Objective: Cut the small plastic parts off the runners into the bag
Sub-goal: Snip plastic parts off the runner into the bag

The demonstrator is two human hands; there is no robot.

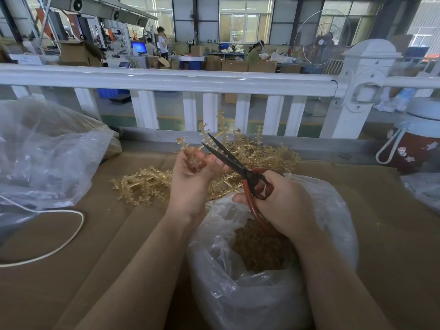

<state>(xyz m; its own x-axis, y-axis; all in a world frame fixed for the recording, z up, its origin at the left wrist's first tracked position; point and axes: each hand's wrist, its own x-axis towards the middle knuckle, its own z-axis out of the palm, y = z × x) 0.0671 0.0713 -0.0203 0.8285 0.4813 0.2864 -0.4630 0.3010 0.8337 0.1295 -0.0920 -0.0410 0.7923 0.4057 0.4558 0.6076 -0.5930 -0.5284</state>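
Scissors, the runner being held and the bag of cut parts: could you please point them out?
scissors (246, 173): head view, on the pivot.
runner (183, 144): head view, tip above the fingers.
bag (240, 301): head view, front wall.

A translucent amber plastic runner with small cross-shaped parts (190, 156) is held upright in the left hand (190, 182), above a loose heap of amber plastic runners (142, 184) spread over the cardboard-covered tabletop (107, 246). Black-bladed scissors with red loop handles (238, 167) are gripped in the right hand (283, 206), blades slightly parted and pointed up-left beside the held runner. Below, an open clear plastic bag (250, 294) is filled with small brownish cut parts (259, 251).
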